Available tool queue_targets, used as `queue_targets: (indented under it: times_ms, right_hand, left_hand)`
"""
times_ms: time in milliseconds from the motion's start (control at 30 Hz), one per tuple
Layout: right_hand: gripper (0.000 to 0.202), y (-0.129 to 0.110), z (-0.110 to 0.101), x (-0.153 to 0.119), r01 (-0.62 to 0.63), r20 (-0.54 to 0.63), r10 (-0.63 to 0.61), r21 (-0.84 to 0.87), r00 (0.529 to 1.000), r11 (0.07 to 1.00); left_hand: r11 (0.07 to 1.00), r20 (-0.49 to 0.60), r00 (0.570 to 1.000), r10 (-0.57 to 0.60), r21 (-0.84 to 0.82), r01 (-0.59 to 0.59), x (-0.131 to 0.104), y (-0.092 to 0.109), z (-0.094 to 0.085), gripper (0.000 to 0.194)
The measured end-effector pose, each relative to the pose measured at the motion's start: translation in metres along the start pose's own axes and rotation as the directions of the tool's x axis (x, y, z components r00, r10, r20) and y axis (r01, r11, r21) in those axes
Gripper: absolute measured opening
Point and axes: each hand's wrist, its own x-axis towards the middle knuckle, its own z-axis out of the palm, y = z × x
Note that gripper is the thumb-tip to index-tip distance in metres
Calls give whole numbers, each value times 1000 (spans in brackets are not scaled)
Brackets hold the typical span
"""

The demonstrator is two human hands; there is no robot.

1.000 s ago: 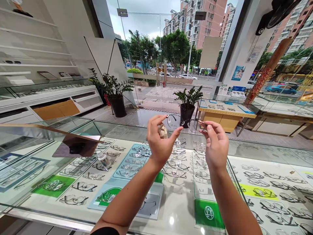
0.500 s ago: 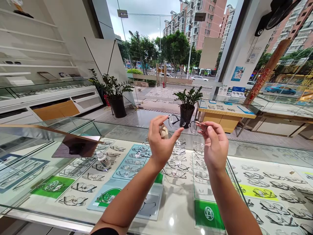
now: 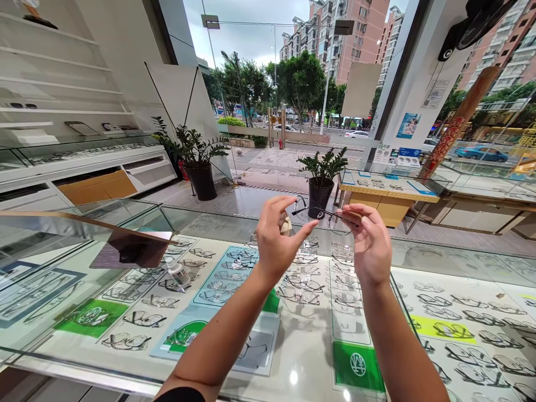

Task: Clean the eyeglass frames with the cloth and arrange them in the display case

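Observation:
Up in front of me, over the glass counter, is a pair of thin dark-rimmed eyeglasses [image 3: 320,214]. My right hand [image 3: 374,245] pinches it at the right end between thumb and fingers. My left hand [image 3: 276,240] is at the other end, its index fingertip by the frame's upper left corner and its thumb stretched out below, apart from the index finger. A crumpled cream-coloured cloth [image 3: 286,224] is tucked behind the left hand's curled fingers, mostly hidden. Below both hands, rows of eyeglasses [image 3: 302,293] lie inside the counter.
A small white bottle [image 3: 176,272] stands on the counter's glass top [image 3: 293,346] at left, near a dark-framed mirror-like panel [image 3: 132,245]. Beyond the counter are two potted plants [image 3: 321,187] and glass doors [image 3: 251,151]. Another display table [image 3: 387,192] is at right.
The eyeglasses have turned, so the dark upper edge and temples now show more edge-on. Both hands have shifted slightly right, and the right fingers have straightened a little.

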Motion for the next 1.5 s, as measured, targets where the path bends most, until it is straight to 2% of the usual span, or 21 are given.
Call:
queue_targets:
  times_ms: [100, 233, 400, 533, 667, 833, 967, 1100, 1267, 1333, 1400, 1500]
  right_hand:
    - [25, -10, -9, 4, 149, 94, -131, -215, 987, 965]
    - [15, -23, -14, 5, 204, 230, -117, -402, 966, 893]
    - [13, -26, -18, 7, 188, 320, -56, -398, 946, 898]
    - [18, -24, -26, 11, 112, 387, 30, -339, 922, 934]
    - [19, -21, -30, 14, 36, 448, 103, -291, 888, 956]
    - [20, -20, -29, 14, 19, 455, 119, -287, 882, 958]
    - [23, -15, -26, 13, -11, 451, 142, -280, 881, 960]
    - [23, -8, -24, 13, -93, 467, 204, -250, 860, 964]
    - [28, -3, -17, 9, -217, 506, 270, -162, 819, 963]
    - [31, -3, -13, 8, -214, 483, 265, -160, 834, 964]
    - [32, -2, -10, 7, -194, 423, 252, -176, 870, 965]
    - [31, 1, -9, 7, -162, 334, 221, -195, 916, 967]
  left_hand:
    - [997, 55, 996, 75, 1, -75, 2, -1, -1, 58]
    - [990, 103, 985, 141, -12, -140, 3, 1, -2, 57]
    - [978, 179, 961, 210, -42, -205, 4, 3, -4, 59]
    - [980, 229, 953, 198, -63, -188, 6, 4, -5, 59]
    - [991, 269, 956, 120, -93, -98, 8, 4, -6, 59]
    - [992, 316, 949, -11, -118, 51, 6, 3, -5, 65]
    - [950, 372, 922, -110, -235, 208, 2, 1, -2, 61]
    - [857, 462, 861, -211, -336, 390, 3, 5, -3, 62]
    - [661, 607, 732, -309, -416, 624, 8, 9, -6, 73]
    - [608, 621, 709, -334, -433, 666, 10, 8, -6, 77]
    - [619, 583, 720, -376, -421, 663, 10, 7, -5, 74]
    - [683, 519, 735, -437, -340, 646, 11, 10, -6, 47]
